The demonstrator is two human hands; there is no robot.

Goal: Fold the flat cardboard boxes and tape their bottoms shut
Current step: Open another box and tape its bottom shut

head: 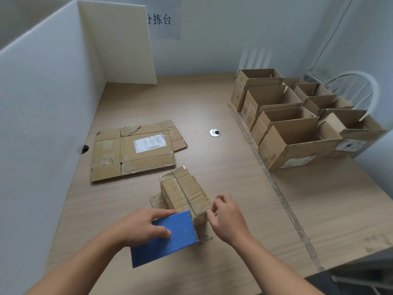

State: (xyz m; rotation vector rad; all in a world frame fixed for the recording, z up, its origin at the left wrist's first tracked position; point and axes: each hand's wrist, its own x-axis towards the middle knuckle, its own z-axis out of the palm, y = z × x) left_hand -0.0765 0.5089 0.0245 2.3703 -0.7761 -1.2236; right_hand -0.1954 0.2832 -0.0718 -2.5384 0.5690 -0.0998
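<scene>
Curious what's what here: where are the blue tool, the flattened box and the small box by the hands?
blue tool [179, 241]: head view, flat blue face.
flattened box [127, 149]: head view, middle panel.
small box [182, 190]: head view, top face.

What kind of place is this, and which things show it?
Probably a packing or sorting station: open folded boxes stand in rows on the table, a flattened box lies nearby, and the left hand holds a blue tool against a small box.

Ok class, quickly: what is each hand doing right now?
Left hand: grips the blue tape dispenser.
Right hand: fingers curled at the box edge; grip unclear.
</scene>
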